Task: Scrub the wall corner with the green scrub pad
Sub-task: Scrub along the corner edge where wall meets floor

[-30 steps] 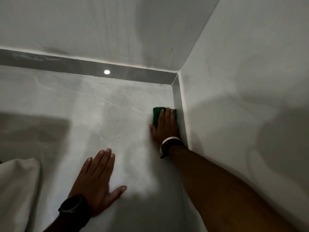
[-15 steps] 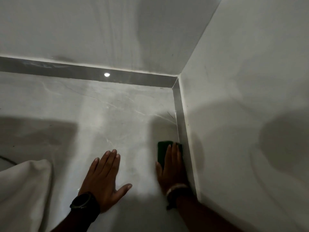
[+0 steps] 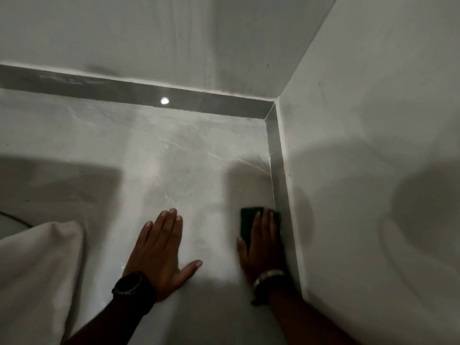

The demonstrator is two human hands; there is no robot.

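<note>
Open tile [image 3: 199, 158] ahead, side wall [image 3: 373, 150] rightward

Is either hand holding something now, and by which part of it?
The right hand presses the green scrub pad flat on the tile, straight fingers over its near part. The left hand lies flat, holding nothing.

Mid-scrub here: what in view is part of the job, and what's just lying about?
Job: green scrub pad, right hand pressing it, grey corner strip.
Lying about: white cloth, left hand flat on the tile.
</note>
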